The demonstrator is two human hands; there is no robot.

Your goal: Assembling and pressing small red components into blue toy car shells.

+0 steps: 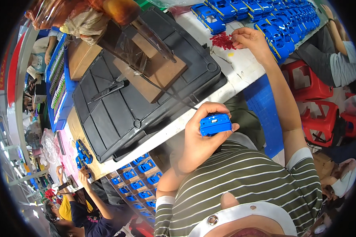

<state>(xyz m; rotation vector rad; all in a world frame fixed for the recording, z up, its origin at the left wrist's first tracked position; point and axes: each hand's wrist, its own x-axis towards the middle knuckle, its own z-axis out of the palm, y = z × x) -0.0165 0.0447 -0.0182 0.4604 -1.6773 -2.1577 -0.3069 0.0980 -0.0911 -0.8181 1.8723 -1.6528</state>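
In front of my striped shirt, my left hand (203,136) is wrapped round a blue toy car body (216,125), one end of it facing up. A small light slot shows in that end. My right arm stretches out over the white table, and my right hand (251,41) is at a small heap of thin red plastic pieces (222,41). Its thumb and fingers are drawn together at the edge of the heap. Whether a piece is between the fingertips cannot be made out. Beyond the heap stand rows of blue car bodies (279,33) with yellow markings.
A large black plastic crate lid (106,122) carries a wooden block (164,85) under a dark metal fixture. A cable runs from there toward my left hand. Trays of blue cars (138,183) lie below the table at left. Red stools (318,122) stand at right. Other people sit on both sides.
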